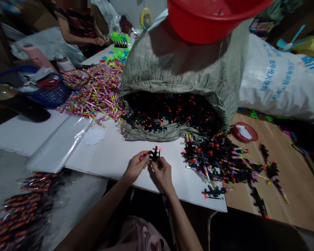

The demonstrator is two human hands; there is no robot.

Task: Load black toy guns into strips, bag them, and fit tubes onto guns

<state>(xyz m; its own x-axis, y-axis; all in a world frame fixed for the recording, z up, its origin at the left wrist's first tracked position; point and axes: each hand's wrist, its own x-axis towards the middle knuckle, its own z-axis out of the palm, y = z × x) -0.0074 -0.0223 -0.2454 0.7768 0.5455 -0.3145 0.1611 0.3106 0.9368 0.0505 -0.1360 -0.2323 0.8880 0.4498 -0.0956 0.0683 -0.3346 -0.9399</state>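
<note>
A small black toy gun [155, 154] with red and orange tips is held up above the white table, between both hands. My right hand [163, 172] is closed on its lower part with thumb and fingers. My left hand [136, 166] is closed in a pinch at the toy's left end. A bit of pink shows between the left fingers, most likely a tube like those in the colourful pile [99, 90], but it is mostly hidden. Just beyond the hands, a grey woven sack [178, 66] lies with its mouth open, full of similar black toy guns [157, 122].
Toy guns with colourful tubes fitted [219, 157] lie heaped at right. A red basin [199, 28] rests on the sack. Clear plastic bags [60, 143], a blue basket [52, 92] and a dark bottle [28, 106] are at left. Across the table, a person [78, 28] works with both hands.
</note>
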